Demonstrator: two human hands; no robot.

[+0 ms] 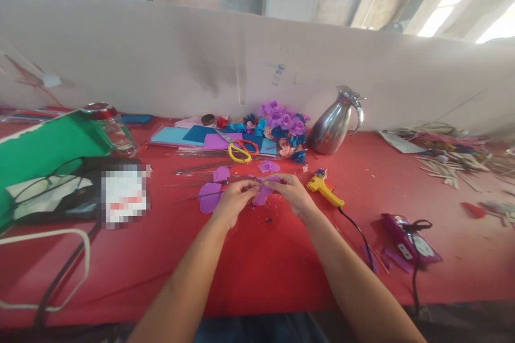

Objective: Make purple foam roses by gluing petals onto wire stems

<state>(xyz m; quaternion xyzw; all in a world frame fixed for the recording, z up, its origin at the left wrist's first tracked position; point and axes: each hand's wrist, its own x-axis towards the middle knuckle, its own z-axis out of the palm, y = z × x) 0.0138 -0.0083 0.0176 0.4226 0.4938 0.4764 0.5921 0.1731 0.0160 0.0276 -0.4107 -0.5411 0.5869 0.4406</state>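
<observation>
Between my fingertips, just above the red table, is a purple paper petal (263,195). My left hand (234,201) pinches its left edge, and my right hand (290,191) pinches its upper right side. The fingers of both hands hide part of it. Beside my left hand lie more purple petal pieces (209,198), with a smaller purple piece (221,173) behind them. Another cut purple piece (269,166) rests just beyond my hands. Thin wires (193,169) lie to the left, and small scraps are scattered below my fingers.
Yellow-and-orange-handled scissors (240,153) lie on coloured paper sheets (173,136). Finished paper flowers (284,120) are heaped by a steel jug (332,123). A yellow glue gun (325,190) with a black cord and a magenta box (410,238) are at right; a glass jar (116,131) stands at left.
</observation>
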